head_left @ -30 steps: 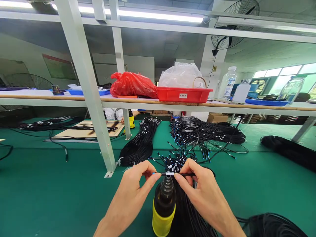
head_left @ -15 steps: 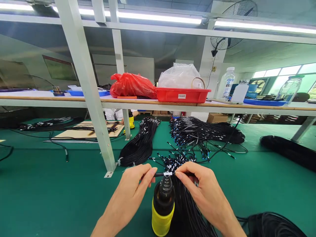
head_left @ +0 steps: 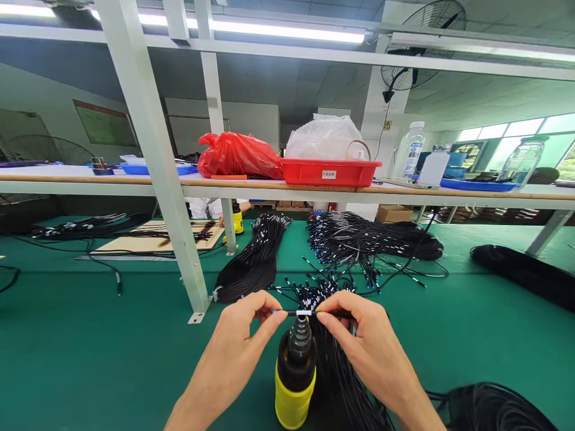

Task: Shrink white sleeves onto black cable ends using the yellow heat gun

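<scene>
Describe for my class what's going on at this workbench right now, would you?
A person pinches a thin black cable in the left hand and right hand, holding it level. Its white band sits between the hands, over the tip of an upright yellow-and-black tool; whether they touch is unclear. Behind the tool and to its right, a bundle of black cables lies on the green bench.
</scene>
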The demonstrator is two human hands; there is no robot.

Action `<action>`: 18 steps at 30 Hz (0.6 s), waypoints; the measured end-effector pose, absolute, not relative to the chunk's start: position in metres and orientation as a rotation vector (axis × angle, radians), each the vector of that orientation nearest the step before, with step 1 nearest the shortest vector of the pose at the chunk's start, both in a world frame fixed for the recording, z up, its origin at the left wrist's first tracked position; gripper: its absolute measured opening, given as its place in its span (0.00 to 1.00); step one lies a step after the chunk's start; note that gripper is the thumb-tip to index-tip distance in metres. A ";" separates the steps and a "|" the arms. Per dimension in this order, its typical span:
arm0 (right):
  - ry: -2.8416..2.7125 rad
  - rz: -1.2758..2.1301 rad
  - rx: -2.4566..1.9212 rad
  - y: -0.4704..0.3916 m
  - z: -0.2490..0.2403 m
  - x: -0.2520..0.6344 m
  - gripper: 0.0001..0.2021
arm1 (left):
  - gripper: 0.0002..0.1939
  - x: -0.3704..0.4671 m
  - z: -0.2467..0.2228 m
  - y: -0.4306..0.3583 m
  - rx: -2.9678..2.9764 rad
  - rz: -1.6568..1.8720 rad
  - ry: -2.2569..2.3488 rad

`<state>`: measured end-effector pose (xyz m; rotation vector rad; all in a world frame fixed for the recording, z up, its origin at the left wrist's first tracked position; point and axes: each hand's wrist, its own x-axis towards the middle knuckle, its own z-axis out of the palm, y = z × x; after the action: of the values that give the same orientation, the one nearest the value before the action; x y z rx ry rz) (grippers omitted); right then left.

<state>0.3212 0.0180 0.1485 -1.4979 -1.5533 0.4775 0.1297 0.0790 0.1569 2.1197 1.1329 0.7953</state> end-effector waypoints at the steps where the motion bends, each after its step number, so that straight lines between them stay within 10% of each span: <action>1: -1.551 0.476 -1.496 0.018 0.149 0.321 0.08 | 0.14 0.130 0.156 0.079 2.123 0.803 1.137; 18: -1.584 0.441 -1.519 0.019 0.144 0.321 0.09 | 0.15 0.126 0.150 0.078 2.278 0.798 1.162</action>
<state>0.3210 0.0193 0.1440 -1.5194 -1.5842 0.4406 0.1260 0.0779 0.1501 2.2777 1.1625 0.7985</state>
